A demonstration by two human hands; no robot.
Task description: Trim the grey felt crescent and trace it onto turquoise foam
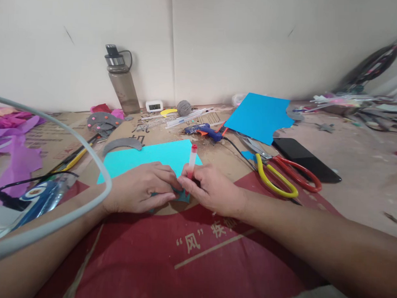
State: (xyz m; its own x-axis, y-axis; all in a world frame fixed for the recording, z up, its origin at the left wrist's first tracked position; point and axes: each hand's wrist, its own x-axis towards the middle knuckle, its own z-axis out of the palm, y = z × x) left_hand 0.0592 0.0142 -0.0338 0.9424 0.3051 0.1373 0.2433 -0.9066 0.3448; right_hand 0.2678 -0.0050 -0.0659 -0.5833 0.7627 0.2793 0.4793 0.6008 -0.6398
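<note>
My right hand (pixel 213 191) is closed round a red-capped pen (pixel 192 159), which stands nearly upright with its tip low by the near edge of a turquoise sheet (pixel 136 157). My left hand (pixel 145 188) presses on the sheet's near part, its fingers together and touching a small blue-green piece (pixel 183 196) beside the pen. Much of that piece is hidden under the fingers. A grey curved strip (pixel 123 143) lies on the sheet's far left corner. Under everything is red and brown cardboard (pixel 214 262).
Scissors (pixel 276 169), a black phone (pixel 305 159) and a blue sheet (pixel 261 117) lie at the right. Behind are a glue gun (pixel 205 131), a small clock (pixel 154 106) and a bottle (pixel 124 85). A pale cable (pixel 100 163) arches over my left forearm; purple scraps (pixel 19 155) lie far left.
</note>
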